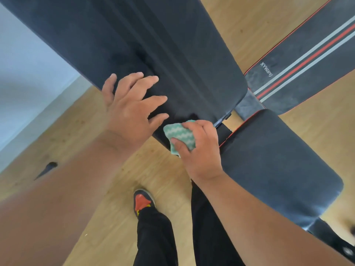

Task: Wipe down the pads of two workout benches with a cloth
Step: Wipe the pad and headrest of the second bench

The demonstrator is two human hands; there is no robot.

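Observation:
A long black back pad [134, 41] of a workout bench runs from the upper left to the centre. Its black seat pad [278, 160] with red piping lies at the lower right. My left hand [130, 108] rests flat on the back pad's lower edge with fingers spread. My right hand [199, 150] grips a folded green-and-white cloth [178, 134] against the back pad's bottom corner, near the gap between the two pads. A second bench pad [307, 60], black with red and grey stripes, lies at the upper right.
Light wooden floor [96, 217] surrounds the benches. A pale wall [25, 73] with a skirting board lies on the left. My legs in black trousers and an orange-and-grey shoe [143, 201] stand beside the seat pad. The bench's metal frame foot [342, 246] shows at the lower right.

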